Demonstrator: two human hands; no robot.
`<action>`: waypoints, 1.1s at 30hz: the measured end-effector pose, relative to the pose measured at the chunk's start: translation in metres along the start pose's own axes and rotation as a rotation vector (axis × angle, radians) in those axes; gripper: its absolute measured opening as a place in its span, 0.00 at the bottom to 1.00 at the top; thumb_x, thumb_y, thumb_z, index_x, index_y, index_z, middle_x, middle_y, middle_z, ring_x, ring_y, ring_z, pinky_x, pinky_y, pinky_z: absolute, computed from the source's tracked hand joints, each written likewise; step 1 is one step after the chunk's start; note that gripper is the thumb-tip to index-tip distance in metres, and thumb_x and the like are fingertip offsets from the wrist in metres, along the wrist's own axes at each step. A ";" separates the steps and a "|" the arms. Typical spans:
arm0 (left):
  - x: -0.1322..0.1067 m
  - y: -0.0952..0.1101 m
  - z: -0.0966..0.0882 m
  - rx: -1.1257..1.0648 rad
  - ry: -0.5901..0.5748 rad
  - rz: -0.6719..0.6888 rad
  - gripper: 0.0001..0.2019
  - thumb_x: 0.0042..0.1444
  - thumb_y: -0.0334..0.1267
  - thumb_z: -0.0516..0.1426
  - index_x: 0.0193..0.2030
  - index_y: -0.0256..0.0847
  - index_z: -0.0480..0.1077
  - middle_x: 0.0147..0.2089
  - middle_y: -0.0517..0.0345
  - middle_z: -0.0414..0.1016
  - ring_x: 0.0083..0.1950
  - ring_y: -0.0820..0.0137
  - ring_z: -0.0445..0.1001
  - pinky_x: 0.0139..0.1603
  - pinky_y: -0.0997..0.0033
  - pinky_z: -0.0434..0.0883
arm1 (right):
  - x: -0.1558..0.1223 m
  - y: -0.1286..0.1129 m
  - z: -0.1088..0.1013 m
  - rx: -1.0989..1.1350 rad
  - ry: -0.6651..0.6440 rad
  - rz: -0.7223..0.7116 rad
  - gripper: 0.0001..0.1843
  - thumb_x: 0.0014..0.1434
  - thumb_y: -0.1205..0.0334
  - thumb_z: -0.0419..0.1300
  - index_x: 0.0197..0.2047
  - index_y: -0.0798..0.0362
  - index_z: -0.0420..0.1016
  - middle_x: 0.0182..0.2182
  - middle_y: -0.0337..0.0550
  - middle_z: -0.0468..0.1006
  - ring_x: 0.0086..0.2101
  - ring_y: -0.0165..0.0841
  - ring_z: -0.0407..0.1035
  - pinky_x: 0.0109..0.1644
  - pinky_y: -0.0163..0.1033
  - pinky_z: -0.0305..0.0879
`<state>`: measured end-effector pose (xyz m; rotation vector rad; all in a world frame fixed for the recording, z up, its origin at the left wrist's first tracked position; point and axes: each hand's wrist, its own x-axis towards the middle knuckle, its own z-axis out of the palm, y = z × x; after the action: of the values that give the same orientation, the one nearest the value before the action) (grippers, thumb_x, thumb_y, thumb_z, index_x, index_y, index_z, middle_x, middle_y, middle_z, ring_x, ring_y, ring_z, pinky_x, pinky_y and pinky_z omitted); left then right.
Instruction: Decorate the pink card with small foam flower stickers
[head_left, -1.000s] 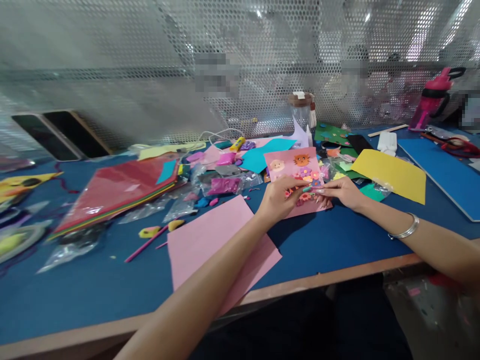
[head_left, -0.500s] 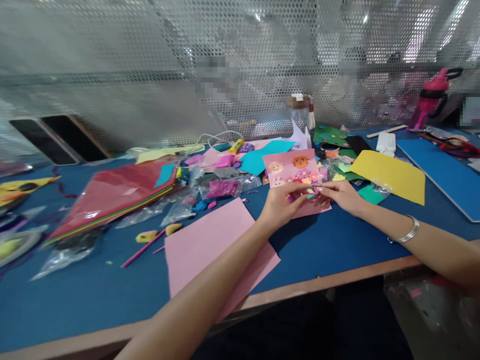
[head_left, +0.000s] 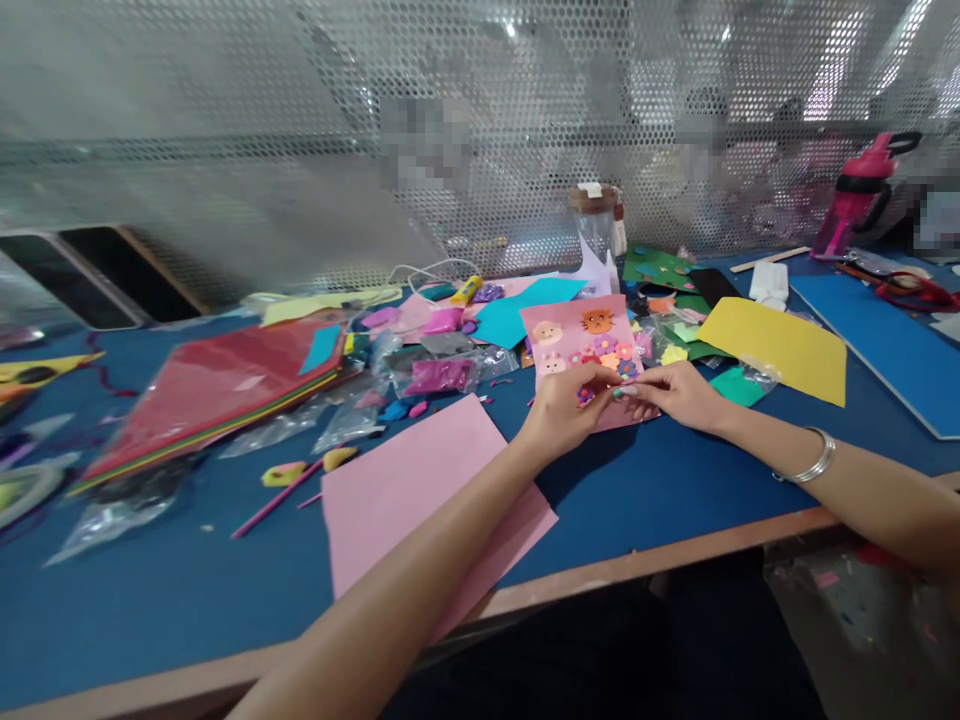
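Showing a craft bench from above, the head view centres on two bare hands meeting over a pink card (head_left: 574, 335) that lies on the blue table (head_left: 675, 490), about midway between its far and near edges and right of the middle. The card carries small animal faces along its far side and a cluster of flower stickers (head_left: 609, 352) nearer the hands.

The left hand (head_left: 559, 412) is curled closed on the near left part of the card, thumb on top and fingers tucked around the edge. The right hand (head_left: 673, 390) reaches in from the right with its fingertips (head_left: 628, 391) drawn together against the card and touching those of the left hand. Whether they pinch a small piece cannot be told. A metal bracelet (head_left: 814, 462) sits on the right wrist.

A large pink sheet (head_left: 412, 480) lies just left of the left forearm and overhangs the near edge. A yellow sheet (head_left: 776, 345) lies to the right of the card, and a teal sheet (head_left: 525, 303) lies beyond it. A wrapped stack of coloured sheets (head_left: 225, 385) sits toward the left, with a pink pencil (head_left: 274, 495) in front of it. Along the far edge stand a jar (head_left: 596, 215) and, toward the far right corner, a pink bottle (head_left: 859, 195), both against a perforated screen (head_left: 300, 150).
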<state>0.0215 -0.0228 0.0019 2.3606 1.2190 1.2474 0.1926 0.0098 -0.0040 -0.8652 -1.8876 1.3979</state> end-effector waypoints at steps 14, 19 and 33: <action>0.002 -0.010 -0.016 0.168 0.156 -0.092 0.06 0.47 0.37 0.55 0.29 0.37 0.71 0.27 0.57 0.75 0.25 0.75 0.70 0.27 0.77 0.68 | 0.003 -0.002 -0.008 -0.021 0.124 -0.054 0.10 0.52 0.59 0.56 0.31 0.57 0.74 0.20 0.41 0.73 0.20 0.26 0.66 0.25 0.34 0.66; 0.001 -0.013 -0.011 0.049 0.130 -0.133 0.07 0.48 0.36 0.56 0.31 0.36 0.72 0.30 0.56 0.74 0.26 0.75 0.70 0.26 0.77 0.69 | 0.004 -0.001 -0.010 0.210 0.142 0.062 0.08 0.50 0.62 0.57 0.27 0.58 0.74 0.20 0.43 0.74 0.22 0.28 0.69 0.28 0.36 0.66; -0.001 0.002 -0.003 0.053 0.049 0.085 0.08 0.50 0.33 0.54 0.38 0.35 0.69 0.35 0.52 0.74 0.36 0.71 0.72 0.35 0.74 0.70 | -0.003 -0.010 0.003 0.146 -0.064 0.082 0.08 0.51 0.61 0.56 0.29 0.57 0.72 0.19 0.38 0.73 0.21 0.25 0.68 0.27 0.32 0.63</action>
<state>0.0203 -0.0252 0.0044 2.4576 1.1921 1.3218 0.1911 0.0036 0.0044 -0.8425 -1.7892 1.6086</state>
